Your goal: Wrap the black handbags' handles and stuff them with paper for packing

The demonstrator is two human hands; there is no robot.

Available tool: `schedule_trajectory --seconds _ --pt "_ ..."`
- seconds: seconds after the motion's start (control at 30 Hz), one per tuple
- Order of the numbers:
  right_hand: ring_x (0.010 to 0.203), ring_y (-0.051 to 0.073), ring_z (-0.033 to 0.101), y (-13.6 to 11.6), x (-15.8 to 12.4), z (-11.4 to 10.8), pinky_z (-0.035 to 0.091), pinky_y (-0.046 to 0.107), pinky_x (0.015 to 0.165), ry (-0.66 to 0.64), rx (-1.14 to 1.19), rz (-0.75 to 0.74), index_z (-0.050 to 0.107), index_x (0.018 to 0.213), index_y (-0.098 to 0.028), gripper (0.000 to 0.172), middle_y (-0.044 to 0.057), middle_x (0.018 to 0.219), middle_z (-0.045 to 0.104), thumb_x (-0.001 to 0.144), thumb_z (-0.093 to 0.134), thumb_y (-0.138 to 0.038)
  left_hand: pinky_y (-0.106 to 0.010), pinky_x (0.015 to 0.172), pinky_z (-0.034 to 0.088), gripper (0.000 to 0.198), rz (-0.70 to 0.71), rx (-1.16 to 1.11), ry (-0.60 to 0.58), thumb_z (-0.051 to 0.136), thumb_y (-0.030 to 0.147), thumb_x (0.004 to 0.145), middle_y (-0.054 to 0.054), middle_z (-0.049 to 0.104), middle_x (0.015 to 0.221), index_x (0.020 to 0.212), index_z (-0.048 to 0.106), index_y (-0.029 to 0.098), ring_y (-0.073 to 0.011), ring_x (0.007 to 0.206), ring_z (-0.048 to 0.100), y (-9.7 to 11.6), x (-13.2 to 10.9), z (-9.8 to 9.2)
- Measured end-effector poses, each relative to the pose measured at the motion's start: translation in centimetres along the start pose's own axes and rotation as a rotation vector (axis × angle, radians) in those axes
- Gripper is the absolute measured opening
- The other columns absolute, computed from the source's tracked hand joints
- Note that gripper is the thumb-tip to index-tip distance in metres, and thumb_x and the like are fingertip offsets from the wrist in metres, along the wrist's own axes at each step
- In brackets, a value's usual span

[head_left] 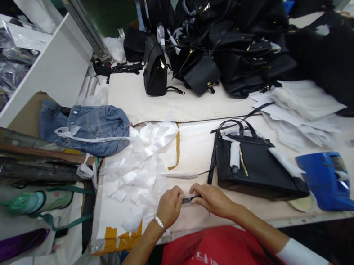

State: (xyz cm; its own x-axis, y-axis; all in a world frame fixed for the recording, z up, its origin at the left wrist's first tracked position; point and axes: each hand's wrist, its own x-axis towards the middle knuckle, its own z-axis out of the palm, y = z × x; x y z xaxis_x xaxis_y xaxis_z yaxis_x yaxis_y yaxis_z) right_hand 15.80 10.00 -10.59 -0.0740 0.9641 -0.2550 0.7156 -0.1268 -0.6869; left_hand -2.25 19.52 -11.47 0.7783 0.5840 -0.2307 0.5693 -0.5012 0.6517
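Observation:
My left hand (pixel 169 206), a white band at its wrist, pinches one end of a short dark strap (pixel 187 200). The strap's other end is in the closed fingers of my right hand (pixel 213 200), so it lies stretched between both hands above the table's front edge. To the right of my right hand sits a black handbag (pixel 255 166), its handles wrapped in part with white paper. A black strap runs from the bag toward my hands. Crumpled white wrapping film (pixel 136 171) lies left of my left hand.
Black bags (pixel 201 73) are heaped at the back, where a person holds a backpack (pixel 156 3). Denim bag (pixel 93 124) lies at the left, green bottle (pixel 38 201) below it. White paper sheets (pixel 302 105) and a blue plastic piece (pixel 325 179) are at the right.

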Motion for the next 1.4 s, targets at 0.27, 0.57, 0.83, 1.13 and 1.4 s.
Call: schedule_trajectory --seconds 0.27,0.57,0.83,1.13,1.4 --pt "0.090 0.020 0.054 3.2 -0.1 -0.4 0.029 0.038 0.096 0.038 -0.153 -0.045 0.058 0.090 -0.018 0.011 0.005 0.086 0.063 0.088 0.050 -0.026 -0.028 0.068 0.038 0.021 -0.049 0.031 0.051 0.030 0.030 0.093 -0.002 0.056 0.078 0.084 0.048 0.021 -0.0183 0.074 0.053 -0.7 0.3 0.4" --pt "0.084 0.018 0.054 2.2 1.5 0.8 0.036 0.029 0.075 0.005 -0.024 -0.019 0.059 0.087 -0.018 0.016 0.004 0.084 0.063 0.089 0.050 -0.031 -0.029 0.068 0.039 0.020 0.018 0.073 0.009 0.031 0.028 0.093 -0.003 0.057 0.080 0.085 0.048 0.021 -0.0188 0.077 0.054 0.2 1.5 1.8" --pt "0.092 0.020 0.051 4.7 1.8 0.7 0.033 0.034 0.087 0.045 -0.141 -0.003 0.059 0.091 -0.018 0.009 0.005 0.089 0.062 0.086 0.052 -0.020 -0.030 0.069 0.040 0.022 -0.023 0.077 0.021 0.028 0.028 0.093 -0.003 0.056 0.079 0.085 0.047 0.021 -0.0192 0.077 0.054 -0.7 3.0 2.1" --pt "0.088 0.018 0.055 5.2 3.0 1.2 0.038 0.027 0.078 0.022 -0.009 0.139 0.052 0.095 -0.017 0.014 0.005 0.091 0.061 0.082 0.050 -0.013 -0.038 0.078 0.042 0.022 0.056 0.142 0.038 0.031 0.024 0.092 -0.008 0.057 0.091 0.087 0.052 0.019 -0.0224 0.087 0.054 0.0 5.3 4.1" --pt "0.097 0.019 0.056 6.0 3.5 3.0 0.041 0.028 0.083 0.100 0.025 0.258 0.048 0.105 -0.016 0.024 0.008 0.103 0.062 0.081 0.051 -0.010 -0.052 0.104 0.023 0.019 0.123 0.267 0.090 0.043 0.008 0.082 -0.010 0.053 0.113 0.091 0.055 0.020 -0.0261 0.117 0.040 -1.3 7.7 5.4"
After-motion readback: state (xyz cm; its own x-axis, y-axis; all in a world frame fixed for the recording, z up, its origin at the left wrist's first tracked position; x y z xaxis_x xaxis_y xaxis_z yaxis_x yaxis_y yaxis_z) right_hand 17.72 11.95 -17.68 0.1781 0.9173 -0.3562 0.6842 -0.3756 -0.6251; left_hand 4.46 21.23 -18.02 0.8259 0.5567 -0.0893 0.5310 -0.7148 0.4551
